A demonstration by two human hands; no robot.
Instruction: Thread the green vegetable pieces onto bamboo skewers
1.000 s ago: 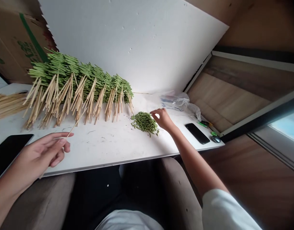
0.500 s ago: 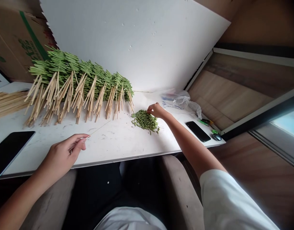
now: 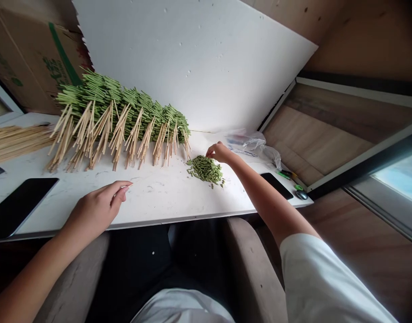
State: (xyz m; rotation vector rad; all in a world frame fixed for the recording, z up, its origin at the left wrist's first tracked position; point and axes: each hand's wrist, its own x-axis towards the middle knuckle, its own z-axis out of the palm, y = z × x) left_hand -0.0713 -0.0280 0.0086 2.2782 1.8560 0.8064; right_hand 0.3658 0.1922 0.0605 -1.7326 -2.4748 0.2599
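My left hand hovers over the front of the white table, its fingers pinched around a thin wooden stick of which only a pale tip shows at the fingertips. My right hand reaches to the far edge of a small pile of short green pieces, thumb and fingers pinched together on a piece there. Behind lies a long row of sticks with green pieces threaded on them, bare ends pointing toward me.
A bundle of bare sticks lies far left. One dark phone rests at the left front, another at the right near a plastic bag and small green items. A white board and cardboard box stand behind.
My left hand carried the stick to the right and forward, and the stick now points away so little of it shows. My right hand dropped onto the green pile and pinched shut.
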